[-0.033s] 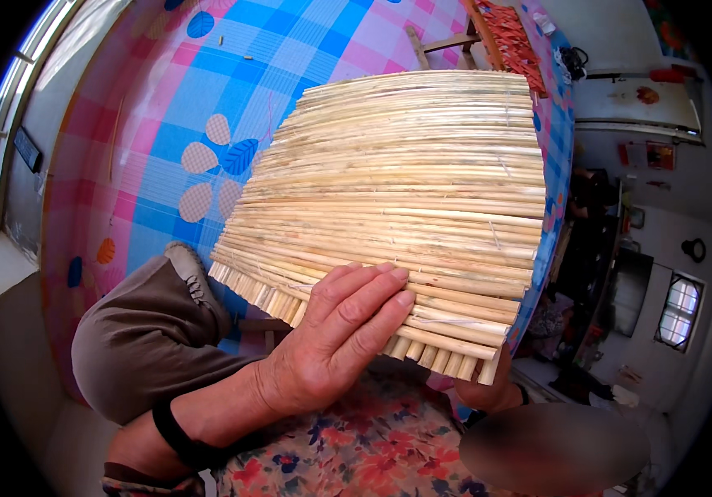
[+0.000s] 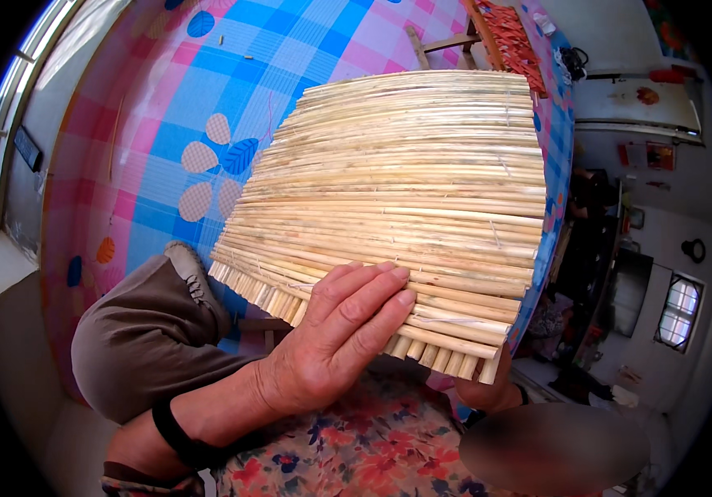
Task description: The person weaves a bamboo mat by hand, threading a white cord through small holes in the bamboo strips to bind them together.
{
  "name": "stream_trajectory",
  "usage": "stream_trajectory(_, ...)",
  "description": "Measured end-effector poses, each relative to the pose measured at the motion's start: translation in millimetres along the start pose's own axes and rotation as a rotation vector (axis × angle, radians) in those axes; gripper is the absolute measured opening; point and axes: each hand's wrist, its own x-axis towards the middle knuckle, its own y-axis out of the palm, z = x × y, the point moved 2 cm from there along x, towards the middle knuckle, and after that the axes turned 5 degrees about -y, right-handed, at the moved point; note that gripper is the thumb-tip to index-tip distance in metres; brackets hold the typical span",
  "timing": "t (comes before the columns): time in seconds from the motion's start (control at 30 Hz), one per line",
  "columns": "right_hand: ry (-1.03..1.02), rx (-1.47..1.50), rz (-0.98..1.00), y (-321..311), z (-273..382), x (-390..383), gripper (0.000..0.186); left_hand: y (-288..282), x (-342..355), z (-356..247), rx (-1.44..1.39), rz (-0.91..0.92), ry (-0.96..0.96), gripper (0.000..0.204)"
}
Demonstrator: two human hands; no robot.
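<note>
Pink-and-blue checked cloth (image 2: pixel 207 91) with leaf prints spreads behind everything, with a window at the far left and a wooden frame with red weaving (image 2: pixel 509 33) at the top edge. Held up in front of the cloth, filling the middle of the view, is a mat of pale split reeds (image 2: pixel 406 182), the stalks lying side by side and bound by thin cross threads, their cut ends forming a ragged lower edge.

The left hand (image 2: pixel 335 331) lies flat on the mat's near lower part, fingers (image 2: pixel 372 286) close together and stretched across the stalks, pressing rather than gripping. The right hand (image 2: pixel 488 389) is mostly hidden under the lower right corner of the mat (only the heel and thumb side show), so I cannot tell how its fingers sit, though it seems to support the corner from below. A bent knee in brown trousers (image 2: pixel 145 331) is at lower left, a floral garment (image 2: pixel 356 447) below.

To handle the mat well at this point, I judge the flat palm should keep even pressure over several stalks at once, so none slips against its neighbours, while the hidden hand steadies the corner where the ends are loosest. Pinching single stalks would likely splay the edge or strain the threads.
</note>
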Motion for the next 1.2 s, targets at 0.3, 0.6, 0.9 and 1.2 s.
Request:
stream_trajectory(0.3,0.045,-0.095,0.026,-2,9,-2,0.047,0,1,0,-0.008,-0.022,0.005,0.038)
stream_trajectory(0.6,0.011,-0.059,-0.056,4,7,-4,0.049,-3,-1,0,0.025,-0.012,0.0,0.038)
stream_trajectory(0.9,-0.029,-0.19,-0.071,4,2,-4,0.044,-5,2,1,0.024,0.004,0.009,0.039)
stream_trajectory(1.2,0.059,-0.069,-0.01,-2,11,7,0.042,0,-1,4,0.005,-0.023,-0.013,0.04)
